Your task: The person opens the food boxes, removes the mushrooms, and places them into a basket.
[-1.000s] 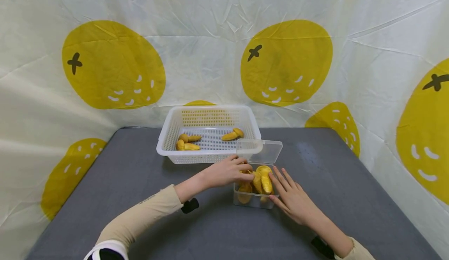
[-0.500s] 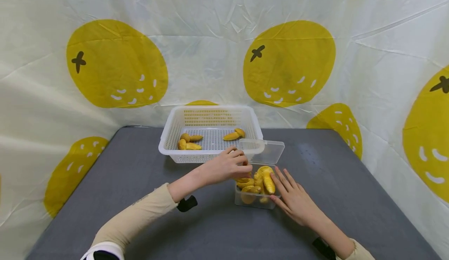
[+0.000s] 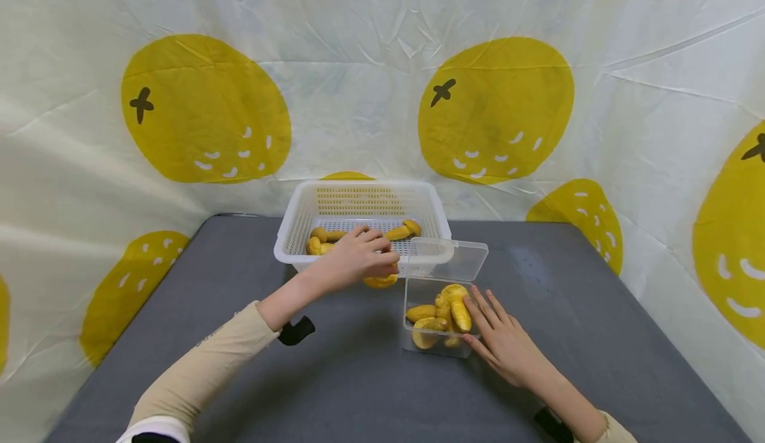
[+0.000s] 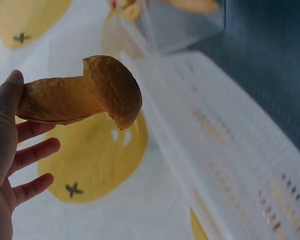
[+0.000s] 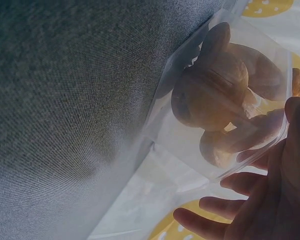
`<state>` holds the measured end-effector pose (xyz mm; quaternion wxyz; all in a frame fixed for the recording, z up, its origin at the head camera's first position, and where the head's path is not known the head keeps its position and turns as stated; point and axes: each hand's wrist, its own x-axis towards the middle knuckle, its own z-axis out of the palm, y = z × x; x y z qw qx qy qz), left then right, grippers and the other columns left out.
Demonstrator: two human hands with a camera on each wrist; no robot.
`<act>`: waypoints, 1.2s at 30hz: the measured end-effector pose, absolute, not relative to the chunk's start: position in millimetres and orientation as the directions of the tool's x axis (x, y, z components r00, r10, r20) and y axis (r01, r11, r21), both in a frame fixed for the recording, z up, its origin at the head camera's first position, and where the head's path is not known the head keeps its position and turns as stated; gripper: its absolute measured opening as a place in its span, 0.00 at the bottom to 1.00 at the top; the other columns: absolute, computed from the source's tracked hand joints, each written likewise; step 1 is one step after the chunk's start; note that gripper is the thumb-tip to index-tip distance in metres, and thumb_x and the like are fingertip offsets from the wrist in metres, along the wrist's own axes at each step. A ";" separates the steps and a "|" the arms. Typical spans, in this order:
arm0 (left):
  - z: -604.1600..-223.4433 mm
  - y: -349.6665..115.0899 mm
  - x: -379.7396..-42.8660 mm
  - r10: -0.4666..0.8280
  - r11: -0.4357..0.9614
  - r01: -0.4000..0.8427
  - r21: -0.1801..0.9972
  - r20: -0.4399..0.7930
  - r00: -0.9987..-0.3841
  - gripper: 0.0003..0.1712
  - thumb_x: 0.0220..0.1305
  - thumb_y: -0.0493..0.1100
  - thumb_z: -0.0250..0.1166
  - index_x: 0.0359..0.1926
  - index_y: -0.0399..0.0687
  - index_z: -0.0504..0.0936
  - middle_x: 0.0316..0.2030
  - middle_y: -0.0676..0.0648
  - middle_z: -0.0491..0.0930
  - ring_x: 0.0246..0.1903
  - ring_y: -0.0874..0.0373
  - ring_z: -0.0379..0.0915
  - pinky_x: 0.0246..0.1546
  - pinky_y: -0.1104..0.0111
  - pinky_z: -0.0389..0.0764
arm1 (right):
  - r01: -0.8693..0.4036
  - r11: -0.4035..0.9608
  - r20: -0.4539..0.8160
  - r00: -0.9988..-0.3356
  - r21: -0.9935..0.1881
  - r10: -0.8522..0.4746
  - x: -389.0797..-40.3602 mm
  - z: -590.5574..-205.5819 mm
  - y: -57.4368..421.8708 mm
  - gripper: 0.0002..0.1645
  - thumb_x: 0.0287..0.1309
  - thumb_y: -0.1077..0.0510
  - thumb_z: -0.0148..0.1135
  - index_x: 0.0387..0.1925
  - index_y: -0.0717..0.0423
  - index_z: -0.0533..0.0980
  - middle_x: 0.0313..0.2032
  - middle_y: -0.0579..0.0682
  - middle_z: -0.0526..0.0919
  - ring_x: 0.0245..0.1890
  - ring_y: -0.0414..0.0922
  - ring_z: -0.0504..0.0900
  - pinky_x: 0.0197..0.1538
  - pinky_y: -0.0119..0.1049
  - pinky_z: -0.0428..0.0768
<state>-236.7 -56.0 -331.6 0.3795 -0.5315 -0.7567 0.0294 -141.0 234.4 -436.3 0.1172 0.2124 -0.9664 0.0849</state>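
Observation:
In the left wrist view my left hand [image 4: 10, 135] pinches a yellow-brown mushroom [image 4: 80, 95] by its stem, cap pointing away. The head view puts this left hand [image 3: 352, 257] in front of the white basket's near rim, with the mushroom partly hidden under the fingers. My right hand [image 3: 508, 350] lies with straight, spread fingers against the right side of a clear plastic box [image 3: 439, 350]. Inside that box several yellow mushrooms [image 3: 459, 313] are heaped, and they show through its wall in the right wrist view. The box's clear lid [image 3: 463, 260] is swung back, away from me.
Behind the box stands a white perforated basket [image 3: 283, 237], the lid overlapping its right front corner. A few mushrooms [image 3: 403, 230] lie in it. Grey cloth covers the table [image 3: 358, 390]. A white curtain [image 3: 352, 97] with yellow fruit prints rises behind.
My left hand has lifted a mushroom out of the clear box and carried it left and back toward the basket. My right hand has stayed at the box's side.

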 end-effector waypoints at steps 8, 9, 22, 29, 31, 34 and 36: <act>-318.0 -78.0 -262.7 0.808 0.521 0.735 -0.434 0.528 -0.260 0.09 0.57 0.51 0.60 0.30 0.55 0.71 0.28 0.55 0.73 0.32 0.59 0.68 0.35 0.68 0.66 | -0.416 0.900 0.245 -0.893 -0.129 -0.377 -137.7 -438.2 235.4 0.37 0.61 0.41 0.45 0.66 0.53 0.53 0.68 0.55 0.49 0.66 0.59 0.52 0.52 0.57 0.66; -316.6 -80.5 -266.7 0.805 0.533 0.726 -0.435 0.524 -0.277 0.09 0.57 0.51 0.60 0.30 0.54 0.71 0.28 0.54 0.73 0.32 0.59 0.68 0.36 0.68 0.67 | -0.417 0.900 0.246 -0.892 -0.127 -0.378 -137.8 -437.9 235.3 0.37 0.61 0.41 0.45 0.66 0.53 0.54 0.68 0.55 0.49 0.66 0.59 0.52 0.52 0.57 0.66; -303.8 -99.8 -319.6 0.738 0.654 0.659 -0.373 0.508 -0.444 0.09 0.57 0.49 0.58 0.35 0.50 0.73 0.29 0.49 0.75 0.34 0.53 0.72 0.37 0.63 0.71 | -0.416 0.902 0.246 -0.892 -0.117 -0.379 -138.2 -437.5 234.6 0.37 0.61 0.41 0.46 0.66 0.53 0.54 0.68 0.56 0.50 0.65 0.60 0.53 0.53 0.57 0.66; -300.2 -97.6 -338.8 0.707 0.705 0.606 -0.370 0.433 -0.558 0.12 0.61 0.40 0.55 0.47 0.52 0.75 0.36 0.47 0.76 0.39 0.52 0.72 0.41 0.61 0.71 | -0.407 0.908 0.242 -0.895 -0.095 -0.376 -136.6 -436.2 235.8 0.37 0.61 0.41 0.45 0.66 0.54 0.54 0.68 0.56 0.50 0.66 0.60 0.52 0.53 0.56 0.66; -300.5 -96.9 -343.0 0.697 0.716 0.596 -0.363 0.425 -0.578 0.14 0.62 0.37 0.54 0.48 0.52 0.74 0.36 0.47 0.75 0.40 0.52 0.71 0.42 0.61 0.70 | -0.407 0.909 0.244 -0.894 -0.091 -0.376 -137.1 -435.5 235.7 0.37 0.61 0.41 0.45 0.66 0.54 0.54 0.68 0.56 0.50 0.66 0.60 0.52 0.54 0.56 0.65; -302.1 -96.5 -349.6 0.684 0.729 0.581 -0.362 0.414 -0.600 0.14 0.63 0.37 0.51 0.49 0.52 0.72 0.36 0.47 0.74 0.40 0.52 0.70 0.43 0.61 0.70 | -0.411 0.907 0.251 -0.890 -0.087 -0.380 -138.5 -435.7 234.8 0.37 0.61 0.41 0.45 0.66 0.54 0.55 0.68 0.56 0.50 0.66 0.60 0.52 0.54 0.56 0.65; -304.1 -97.0 -353.9 0.673 0.739 0.574 -0.352 0.409 -0.616 0.14 0.63 0.37 0.51 0.49 0.52 0.72 0.36 0.47 0.74 0.40 0.52 0.70 0.42 0.61 0.69 | -0.415 0.906 0.258 -0.887 -0.083 -0.382 -139.6 -436.3 233.7 0.37 0.61 0.41 0.44 0.66 0.54 0.55 0.68 0.55 0.50 0.66 0.60 0.52 0.54 0.56 0.65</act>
